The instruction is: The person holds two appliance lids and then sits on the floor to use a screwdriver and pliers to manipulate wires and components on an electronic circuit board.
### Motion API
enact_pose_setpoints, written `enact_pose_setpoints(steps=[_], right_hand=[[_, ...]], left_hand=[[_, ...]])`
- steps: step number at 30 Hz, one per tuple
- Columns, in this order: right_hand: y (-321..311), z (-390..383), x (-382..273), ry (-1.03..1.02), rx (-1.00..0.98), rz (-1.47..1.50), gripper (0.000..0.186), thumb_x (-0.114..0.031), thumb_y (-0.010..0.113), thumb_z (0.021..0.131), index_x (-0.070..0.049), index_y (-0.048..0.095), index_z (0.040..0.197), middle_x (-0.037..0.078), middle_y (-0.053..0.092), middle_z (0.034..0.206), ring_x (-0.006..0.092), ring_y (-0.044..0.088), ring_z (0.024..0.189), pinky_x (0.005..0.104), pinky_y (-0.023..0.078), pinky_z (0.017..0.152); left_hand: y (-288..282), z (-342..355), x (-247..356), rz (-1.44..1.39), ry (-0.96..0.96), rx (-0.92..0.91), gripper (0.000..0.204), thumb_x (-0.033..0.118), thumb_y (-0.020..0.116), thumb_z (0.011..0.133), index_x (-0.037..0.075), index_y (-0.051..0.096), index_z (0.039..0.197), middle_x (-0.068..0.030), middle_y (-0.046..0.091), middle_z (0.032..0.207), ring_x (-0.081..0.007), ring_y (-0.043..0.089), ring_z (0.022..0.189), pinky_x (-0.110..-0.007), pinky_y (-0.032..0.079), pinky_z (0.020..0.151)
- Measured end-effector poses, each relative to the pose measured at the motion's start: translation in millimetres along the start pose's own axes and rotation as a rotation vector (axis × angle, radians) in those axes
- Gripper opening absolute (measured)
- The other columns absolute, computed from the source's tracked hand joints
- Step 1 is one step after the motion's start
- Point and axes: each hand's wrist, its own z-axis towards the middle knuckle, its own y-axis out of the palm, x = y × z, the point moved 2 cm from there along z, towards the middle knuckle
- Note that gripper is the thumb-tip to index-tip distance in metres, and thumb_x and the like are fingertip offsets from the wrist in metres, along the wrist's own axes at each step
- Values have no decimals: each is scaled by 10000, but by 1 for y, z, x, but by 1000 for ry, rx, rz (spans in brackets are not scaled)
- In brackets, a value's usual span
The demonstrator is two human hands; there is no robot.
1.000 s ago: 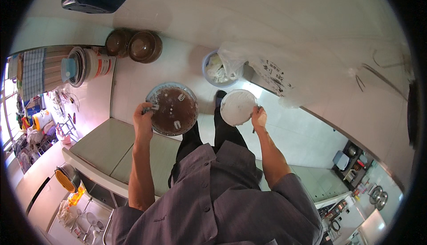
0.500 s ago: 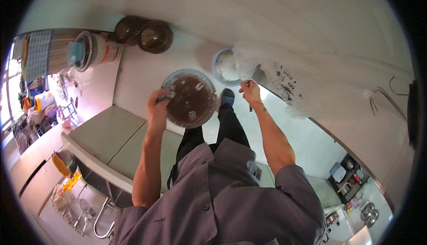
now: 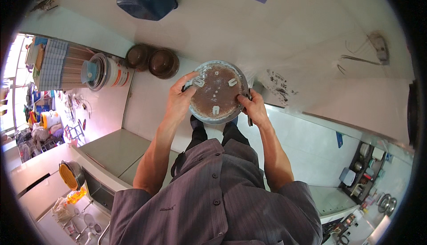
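Note:
My left hand [image 3: 181, 89] grips the left edge of a round metal plate-like piece [image 3: 212, 91], with rusty brown face, pale blue rim and several small light brackets. My right hand [image 3: 253, 107] holds its right side, thumb on the brown face and a dark elongated piece beside the fingers, too small to identify. The piece is held level in front of my body, over my feet. Whether anything sits beneath it is hidden. A crumpled clear plastic bag with dark print [image 3: 278, 87] lies beyond my right hand.
Two brown pots [image 3: 163, 62] stand beyond, at upper left, below a dark blue basin [image 3: 147, 0]. Stacked bowls and buckets [image 3: 98, 74] are at the left. A counter [image 3: 115, 149] runs along my left, with a sink [image 3: 95, 191] and yellow colander [image 3: 69, 176]. A dark shelf [image 3: 362, 167] is at right.
Both hands have come together, and my right hand now grips the brown piece too. The white disc it held a second ago and the tub of plastic are no longer visible.

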Motion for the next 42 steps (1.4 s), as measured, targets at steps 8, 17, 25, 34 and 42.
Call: enact_pose_setpoints(steps=[8, 17, 25, 34, 42], right_hand=[[-25, -25, -12, -343, 373, -170, 206, -137, 647, 931, 13, 643, 1072, 33, 618, 780, 127, 520, 679, 341, 448, 606], [-44, -62, -37, -1122, 780, -929, 442, 74, 629, 644, -62, 620, 1064, 97, 694, 1066, 314, 659, 904, 398, 554, 769], [-72, -67, -15, -1004, 726, -960, 448, 75, 639, 735, -62, 618, 1162, 111, 676, 1124, 316, 649, 922, 393, 554, 750], [-62, -111, -106, -1000, 511, 317, 230, -81, 536, 1031, -13, 588, 1245, 74, 665, 895, 121, 558, 717, 261, 439, 616], [-34, -77, -79, -873, 378, 333, 221, -41, 460, 1047, -28, 598, 1219, 69, 637, 935, 112, 558, 822, 263, 459, 724]], left_hand=[[5, 19, 2, -88, 164, -82, 349, 42, 641, 917, 22, 649, 1265, -65, 638, 1266, -178, 598, 1111, -355, 491, 955], [51, 48, 6, -783, -607, -179, 508, 308, 646, 997, -106, 507, 1257, -196, 561, 1244, -329, 554, 1204, -500, 477, 1054], [76, 57, -13, -714, -479, -170, 346, -23, 584, 923, -59, 518, 1261, -149, 580, 1237, -262, 590, 1152, -387, 514, 998], [92, 38, -1, -561, -328, -372, 567, -36, 579, 883, 28, 414, 1422, -139, 567, 1295, -272, 597, 1152, -458, 546, 926], [108, 20, 14, -571, -275, -473, 586, -16, 572, 891, 38, 399, 1448, -116, 556, 1318, -261, 588, 1156, -455, 529, 945]])
